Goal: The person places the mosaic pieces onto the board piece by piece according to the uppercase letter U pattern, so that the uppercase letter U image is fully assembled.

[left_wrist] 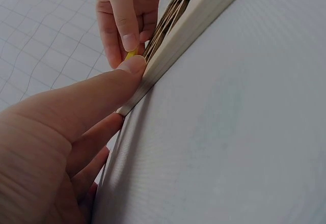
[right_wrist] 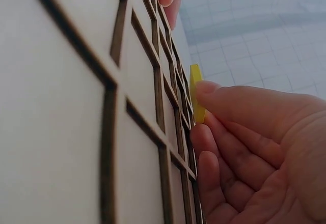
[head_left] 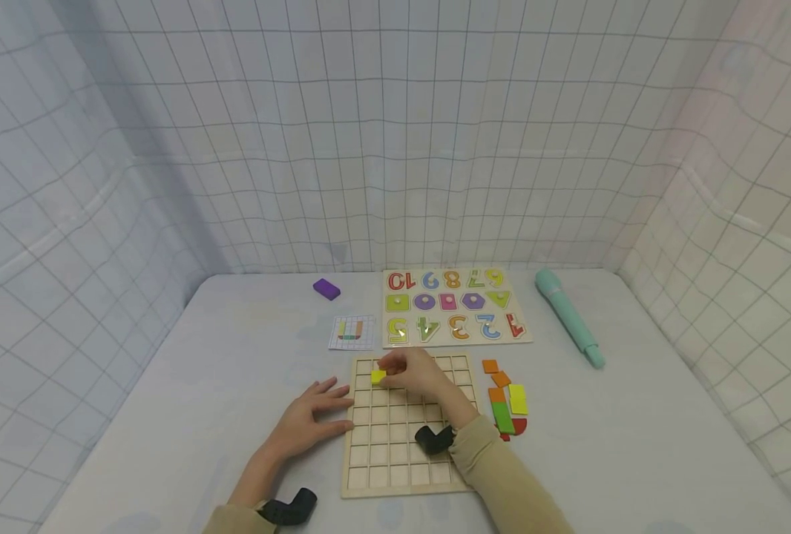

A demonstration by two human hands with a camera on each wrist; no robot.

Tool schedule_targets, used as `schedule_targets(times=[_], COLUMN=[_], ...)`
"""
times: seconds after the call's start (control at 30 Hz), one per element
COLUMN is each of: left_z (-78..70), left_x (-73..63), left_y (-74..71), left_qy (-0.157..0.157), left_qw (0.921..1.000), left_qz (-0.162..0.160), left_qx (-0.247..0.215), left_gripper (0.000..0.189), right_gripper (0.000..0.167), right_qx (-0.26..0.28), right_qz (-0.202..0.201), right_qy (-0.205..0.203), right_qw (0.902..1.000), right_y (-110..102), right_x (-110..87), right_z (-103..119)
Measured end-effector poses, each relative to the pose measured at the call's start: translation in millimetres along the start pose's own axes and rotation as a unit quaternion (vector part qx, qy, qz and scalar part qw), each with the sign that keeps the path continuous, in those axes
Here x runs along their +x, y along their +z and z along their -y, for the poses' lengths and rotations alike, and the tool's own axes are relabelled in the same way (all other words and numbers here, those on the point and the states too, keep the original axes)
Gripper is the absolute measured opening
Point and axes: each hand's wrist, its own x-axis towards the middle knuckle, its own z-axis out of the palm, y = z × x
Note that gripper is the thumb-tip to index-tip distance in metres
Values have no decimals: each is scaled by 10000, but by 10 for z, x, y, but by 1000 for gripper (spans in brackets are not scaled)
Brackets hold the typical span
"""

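A wooden grid board (head_left: 378, 454) lies in front of me on the white table. Between thumb and fingers my right hand (head_left: 417, 373) pinches a small yellow square tile (head_left: 378, 377), close over a cell near the board's far left corner. The right wrist view shows the yellow tile (right_wrist: 196, 94) at the thumb tip, right by the grid ridges. My left hand (head_left: 305, 420) has its fingers spread, with fingertips at the board's left edge. In the left wrist view the left thumb (left_wrist: 102, 91) reaches the board's rim (left_wrist: 168, 51).
Orange, yellow, green and red tiles (head_left: 502, 417) lie right of the board. Behind it are a number puzzle (head_left: 458, 315), a small pattern card (head_left: 352, 333) and a purple block (head_left: 326, 289). A teal stick-shaped object (head_left: 571, 319) lies at the right. Gridded curtains surround the table.
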Motion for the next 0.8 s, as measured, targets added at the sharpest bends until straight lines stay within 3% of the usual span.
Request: schedule_targets(times=[0.8], left_z=[-4], left_x=[-5], left_y=[2], left_qy=[-3], left_qw=[10000], left_qz=[19], left_qx=[-18], left_gripper=[44], right_gripper=[26], right_qx=[-138], right_qz=[54], right_qy=[-80], right_qw=[9999], right_y=[2], right_x=[-2], right_z=[6])
